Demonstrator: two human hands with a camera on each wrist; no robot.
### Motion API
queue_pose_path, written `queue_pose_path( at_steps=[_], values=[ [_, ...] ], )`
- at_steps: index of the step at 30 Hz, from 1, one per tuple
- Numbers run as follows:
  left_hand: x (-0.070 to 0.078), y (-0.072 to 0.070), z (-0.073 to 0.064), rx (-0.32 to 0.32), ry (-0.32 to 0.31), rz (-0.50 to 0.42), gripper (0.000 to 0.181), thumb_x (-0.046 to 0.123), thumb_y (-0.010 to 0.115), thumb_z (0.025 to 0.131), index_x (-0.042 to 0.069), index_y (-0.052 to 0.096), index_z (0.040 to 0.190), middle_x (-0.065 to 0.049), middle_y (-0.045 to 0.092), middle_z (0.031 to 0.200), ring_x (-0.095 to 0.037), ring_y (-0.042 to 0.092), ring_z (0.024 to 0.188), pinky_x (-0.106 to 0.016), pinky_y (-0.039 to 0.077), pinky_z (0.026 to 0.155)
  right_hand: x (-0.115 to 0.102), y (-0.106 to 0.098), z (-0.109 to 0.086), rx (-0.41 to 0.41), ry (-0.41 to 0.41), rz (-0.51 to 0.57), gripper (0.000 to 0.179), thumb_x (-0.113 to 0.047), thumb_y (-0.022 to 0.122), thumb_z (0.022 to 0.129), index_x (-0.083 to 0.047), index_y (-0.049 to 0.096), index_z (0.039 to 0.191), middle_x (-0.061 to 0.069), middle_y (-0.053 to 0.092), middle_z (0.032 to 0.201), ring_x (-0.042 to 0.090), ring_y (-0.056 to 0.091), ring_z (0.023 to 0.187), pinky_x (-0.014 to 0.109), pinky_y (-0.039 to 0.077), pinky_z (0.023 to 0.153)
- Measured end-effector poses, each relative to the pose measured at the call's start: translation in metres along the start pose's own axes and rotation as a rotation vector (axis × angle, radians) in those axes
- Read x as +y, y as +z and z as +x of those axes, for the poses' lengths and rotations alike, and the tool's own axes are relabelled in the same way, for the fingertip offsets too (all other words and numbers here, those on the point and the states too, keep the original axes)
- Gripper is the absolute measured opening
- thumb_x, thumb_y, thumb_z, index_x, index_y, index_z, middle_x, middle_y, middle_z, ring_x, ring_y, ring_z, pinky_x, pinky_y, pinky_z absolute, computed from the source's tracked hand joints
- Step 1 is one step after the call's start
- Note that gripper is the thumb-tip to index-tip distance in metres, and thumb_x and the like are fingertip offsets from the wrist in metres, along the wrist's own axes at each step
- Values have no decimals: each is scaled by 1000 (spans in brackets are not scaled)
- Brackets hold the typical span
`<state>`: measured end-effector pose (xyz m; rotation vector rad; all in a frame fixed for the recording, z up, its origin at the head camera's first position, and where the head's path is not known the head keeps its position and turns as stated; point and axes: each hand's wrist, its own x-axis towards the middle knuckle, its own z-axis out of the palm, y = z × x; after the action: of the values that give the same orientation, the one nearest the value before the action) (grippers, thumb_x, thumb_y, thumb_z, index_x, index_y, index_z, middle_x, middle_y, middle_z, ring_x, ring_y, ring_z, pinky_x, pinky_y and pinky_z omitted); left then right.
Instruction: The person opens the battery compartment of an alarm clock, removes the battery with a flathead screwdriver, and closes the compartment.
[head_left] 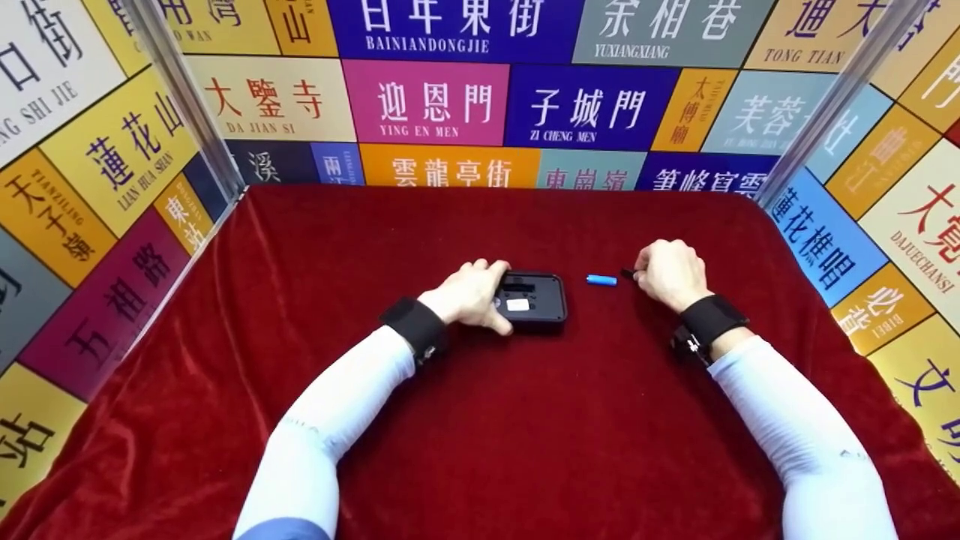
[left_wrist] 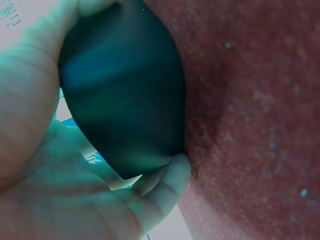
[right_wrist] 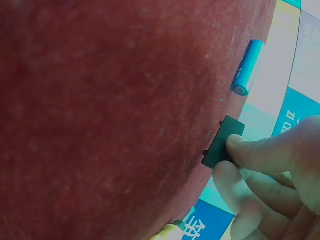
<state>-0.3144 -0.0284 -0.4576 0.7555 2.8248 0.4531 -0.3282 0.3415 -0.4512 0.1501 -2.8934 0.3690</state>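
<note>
A black rounded-rectangular device (head_left: 551,296) lies on the red cloth, its back face up. An uncovered battery slot (head_left: 517,287) and a white label (head_left: 517,305) show on that face. My left hand (head_left: 466,295) grips the device's left end between thumb and fingers; the left wrist view shows its dark smooth side (left_wrist: 125,95) up close. Farther right, my right hand (head_left: 673,275) pinches a small black battery cover (right_wrist: 223,141) with two little tabs along one edge. Between the device and the right hand lies a blue cylindrical battery (head_left: 601,280), touched by neither hand.
Dark red velvet cloth (head_left: 570,420) covers the table, with folds at the left. Panels with street-name lettering (head_left: 427,101) stand behind and on both sides. Clear upright posts (head_left: 187,105) rise at the two back corners.
</note>
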Motion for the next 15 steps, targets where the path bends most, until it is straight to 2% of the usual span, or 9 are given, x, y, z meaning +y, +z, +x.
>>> queue_pose_path(
  at_steps=[10, 15],
  values=[
    [3, -1, -2, 6, -18, 4, 111, 45, 102, 71, 10, 47, 161, -22, 64, 143, -43, 63, 134, -53, 56, 117, -17, -9, -2, 18, -5, 17, 11, -10, 75, 92, -7, 85, 97, 22, 83, 98, 55, 75, 94, 71, 60, 77],
    [3, -1, -2, 4, -20, -1, 111, 44, 102, 71, 10, 47, 161, -21, 64, 142, -42, 63, 133, -53, 56, 116, -29, -10, -2, 30, -35, 42, 11, -11, 76, 93, -8, 85, 97, 20, 83, 96, 52, 76, 90, 68, 60, 74]
  ],
)
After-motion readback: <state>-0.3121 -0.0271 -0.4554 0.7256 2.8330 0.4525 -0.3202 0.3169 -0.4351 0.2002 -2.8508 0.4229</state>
